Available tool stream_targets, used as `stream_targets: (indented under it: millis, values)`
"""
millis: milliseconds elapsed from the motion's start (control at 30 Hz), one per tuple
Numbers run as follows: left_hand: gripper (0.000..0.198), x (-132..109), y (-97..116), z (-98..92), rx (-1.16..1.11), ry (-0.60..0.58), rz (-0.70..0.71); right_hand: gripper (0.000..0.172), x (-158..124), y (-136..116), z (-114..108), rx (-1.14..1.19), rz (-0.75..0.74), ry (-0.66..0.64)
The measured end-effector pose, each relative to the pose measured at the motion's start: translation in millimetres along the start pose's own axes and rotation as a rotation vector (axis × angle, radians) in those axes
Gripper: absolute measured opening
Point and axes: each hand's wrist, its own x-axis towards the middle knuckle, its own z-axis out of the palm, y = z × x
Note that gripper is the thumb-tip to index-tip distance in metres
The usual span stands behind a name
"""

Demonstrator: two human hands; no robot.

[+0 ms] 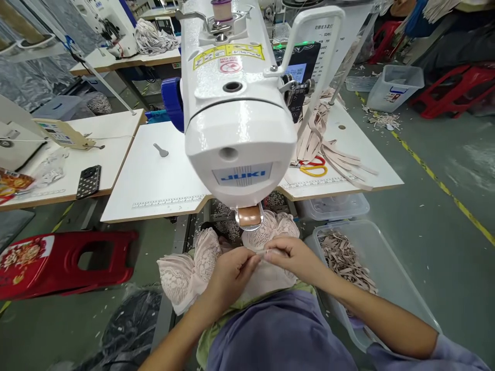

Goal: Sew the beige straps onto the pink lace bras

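Below the white sewing machine head (240, 139), my two hands meet over the lap. My left hand (234, 270) is closed, pinching one end of a small pale strip (261, 254). The same strip is pinched by my right hand (290, 255), its fingers curled just to the right. Pale pink lace bra cups (176, 281) lie to the left of my left hand, and another lace cup (261, 232) sits behind the hands, under the machine's needle area. What the strip joins is hidden by my fingers.
Red and yellow scissors (315, 167) and beige straps (313, 134) lie on the white table (154, 178), right of the machine. At the lower right is a clear bin (402, 278) with fabric strips. A red stool (69, 263) stands left; a phone (88, 181) rests on the left table.
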Motion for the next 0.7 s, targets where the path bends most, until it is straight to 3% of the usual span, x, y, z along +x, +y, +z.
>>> stream_targets:
  millis: [100,233,400,567,700]
  values:
    - [0.026,-0.7,0.0,-10.3,-0.029,-0.077,-0.023,0.023,-0.5,4.2,-3.9,0.030,-0.007,0.010]
    - [0.019,-4.5,2.9,-15.8,0.008,-0.111,-0.032,0.012,-2.9,-10.8,-3.2,-0.232,-0.266,-0.162]
    - [0.017,-3.7,9.4,-17.5,0.032,-0.070,0.067,0.012,-2.8,-23.3,2.7,-0.315,-0.470,-0.313]
    - [0.015,-6.1,9.3,-20.4,-0.040,-0.028,0.088,0.019,-4.2,-18.7,7.5,-0.394,-0.600,-0.226]
    - [0.015,-9.6,10.7,-20.2,0.036,-0.049,0.059,0.021,-8.5,-20.3,11.7,-0.472,-0.676,-0.155]
